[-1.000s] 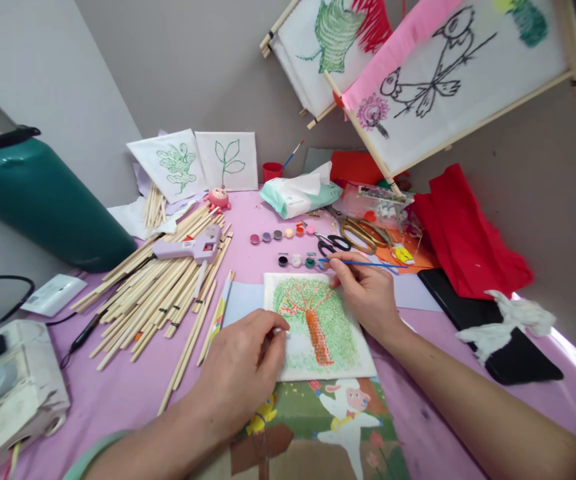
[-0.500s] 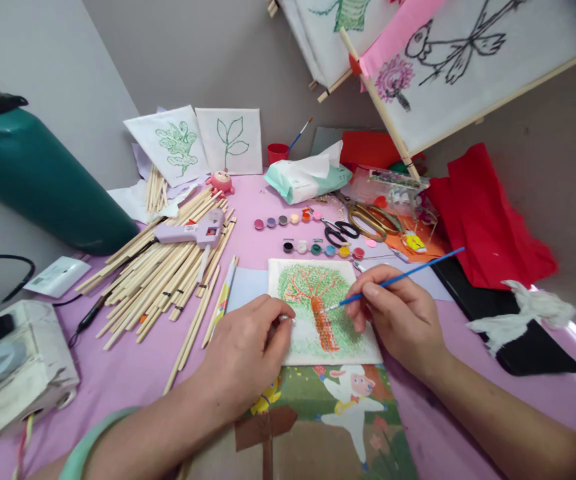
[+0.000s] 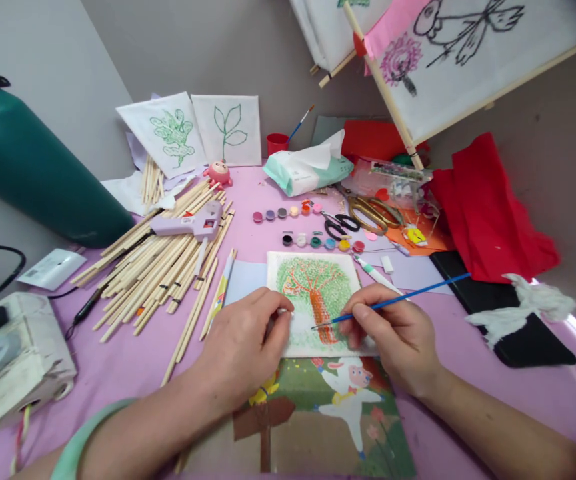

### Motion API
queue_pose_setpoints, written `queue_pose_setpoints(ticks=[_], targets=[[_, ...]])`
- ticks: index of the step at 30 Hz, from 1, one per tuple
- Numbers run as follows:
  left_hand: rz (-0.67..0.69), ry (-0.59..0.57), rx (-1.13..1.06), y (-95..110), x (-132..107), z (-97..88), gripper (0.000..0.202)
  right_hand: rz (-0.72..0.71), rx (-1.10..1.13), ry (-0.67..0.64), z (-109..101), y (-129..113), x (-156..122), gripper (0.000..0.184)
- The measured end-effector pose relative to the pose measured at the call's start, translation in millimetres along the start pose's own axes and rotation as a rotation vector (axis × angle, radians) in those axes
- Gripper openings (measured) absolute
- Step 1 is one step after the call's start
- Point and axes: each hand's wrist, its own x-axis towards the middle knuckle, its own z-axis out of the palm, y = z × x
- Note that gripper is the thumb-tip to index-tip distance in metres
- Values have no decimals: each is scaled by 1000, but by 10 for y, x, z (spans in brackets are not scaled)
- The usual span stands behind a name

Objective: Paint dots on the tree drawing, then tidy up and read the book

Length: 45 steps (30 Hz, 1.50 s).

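Note:
My right hand is closed in a pinch around a thin blue paintbrush. The brush slants down to the left, its tip over the lower part of an orange-brown tree trunk. That trunk and a dotted green crown are painted on a small white canvas. At the canvas's left edge, my left hand has thumb and index finger drawn together on it; its other fingers are curled out of sight. Beneath the canvas lies a board with a cartoon lamb.
Two rows of paint pots sit behind the canvas, beside black-handled scissors. Wooden sticks and a glue gun are at left. Wipes stand behind; a black phone-like slab and red cloth lie right.
The brush tip has shifted down and left, from the upper trunk to its lower left side. My right hand has moved slightly left; my left hand stays at the canvas edge.

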Motion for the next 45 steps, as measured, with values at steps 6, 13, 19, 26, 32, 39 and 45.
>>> queue_pose_setpoints(ticks=[6,13,19,26,32,39,45], targets=[[24,18,3,1,4,-4,18,-27,-51,-12,2,9,-5,16],[18,13,1,-3,13,7,17,-72,-99,-29,3,5,4,16],[16,10,0,-5,5,2,17,-108,-145,-33,-1,13,-6,16],[11,4,-7,8,-4,5,16,-142,-170,-28,-9,16,-12,14],[8,2,-13,-3,1,0,16,-157,-143,-18,-16,19,-19,15],[7,8,-19,-11,8,7,15,-123,-93,-34,-38,50,-18,14],[13,8,-15,-7,15,7,15,-217,-141,-70,-41,42,-19,14]])
